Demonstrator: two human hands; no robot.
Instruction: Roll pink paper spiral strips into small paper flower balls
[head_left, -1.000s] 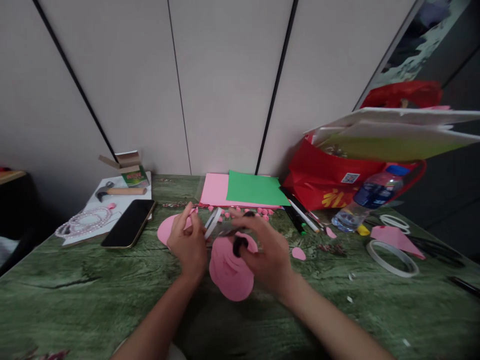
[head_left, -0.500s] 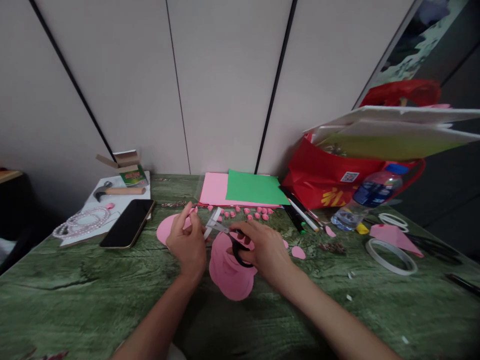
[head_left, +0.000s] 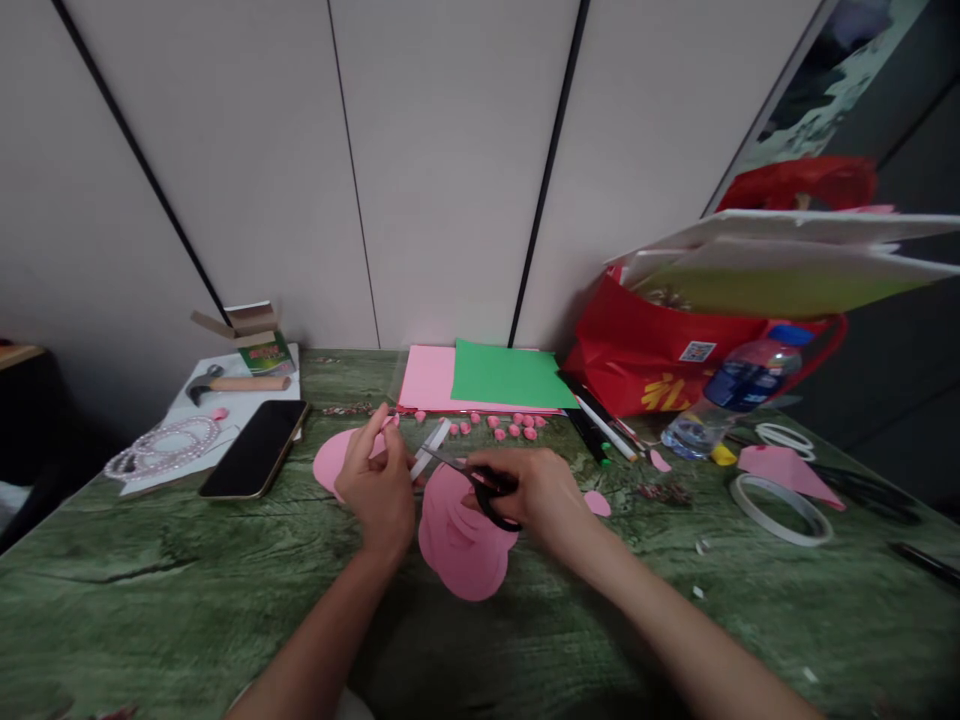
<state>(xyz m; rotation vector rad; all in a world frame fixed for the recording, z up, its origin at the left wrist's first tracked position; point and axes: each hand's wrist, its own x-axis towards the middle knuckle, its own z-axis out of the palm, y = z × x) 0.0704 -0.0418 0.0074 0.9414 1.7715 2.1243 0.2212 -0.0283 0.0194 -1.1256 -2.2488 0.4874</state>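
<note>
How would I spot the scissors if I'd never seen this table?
On the green table, find the pile of pink paper pieces. At its upper right, the right hand grips the scissors. Black handles and thin blades pointing toward a white strip set them apart from the pink pieces.

Dim light, soft shadows, dark stretched edges.

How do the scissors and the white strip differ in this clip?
The scissors have black handles and greyish blades, while the white strip looks plain white all over.
The scissors are in the right hand; the white strip is in the left hand.
The scissors' blades point toward the left hand, while the white strip slants up and away from it.
Both are handheld, and they overlap in view near the blade tips.
</note>
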